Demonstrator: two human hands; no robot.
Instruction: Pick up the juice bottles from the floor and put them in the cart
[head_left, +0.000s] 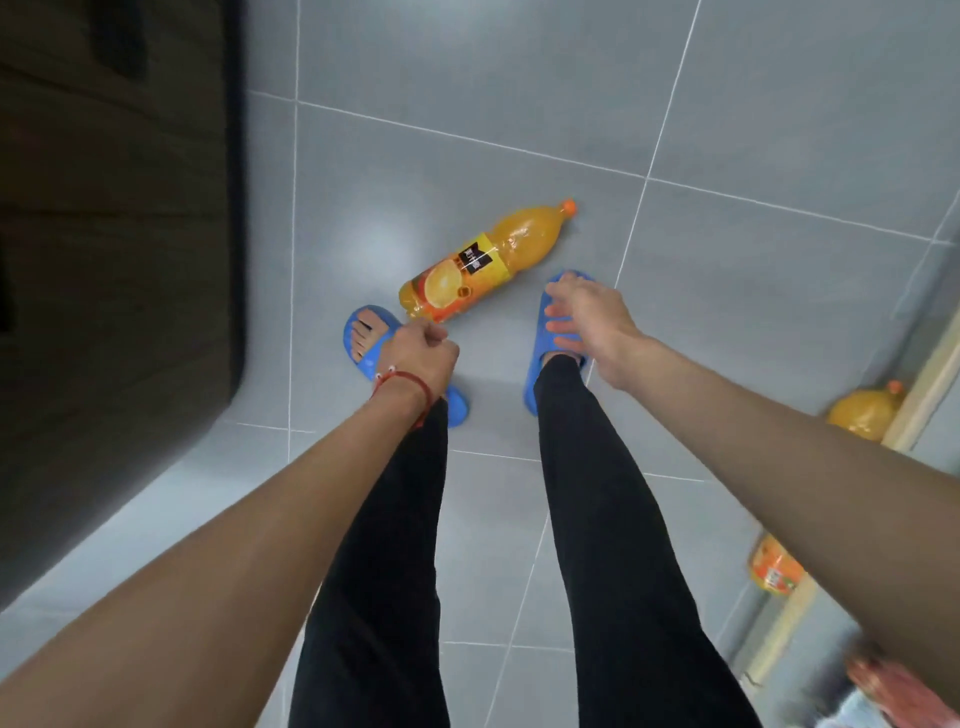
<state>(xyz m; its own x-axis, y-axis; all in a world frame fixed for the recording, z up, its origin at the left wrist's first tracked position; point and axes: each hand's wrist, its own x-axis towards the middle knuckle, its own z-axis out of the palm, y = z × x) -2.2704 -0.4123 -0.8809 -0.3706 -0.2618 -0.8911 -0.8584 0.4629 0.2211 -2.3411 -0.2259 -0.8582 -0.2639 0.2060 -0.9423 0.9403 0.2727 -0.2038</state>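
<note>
An orange juice bottle (483, 262) with a yellow label and an orange cap lies on its side on the grey tiled floor, just beyond my feet. My left hand (422, 354) hangs above its bottom end, fingers curled into a fist, holding nothing. My right hand (589, 322) is to the right of the bottle, fingers spread and empty. At the right edge two more orange bottles (862, 413) (774, 566) rest in a light-coloured frame that may be the cart (922, 395), partly hidden by my right arm.
My feet in blue slippers (371, 340) (556, 322) stand on either side of the bottle's base. A dark wooden cabinet (104, 260) fills the left side. Grey floor tiles (519, 78) stretch ahead.
</note>
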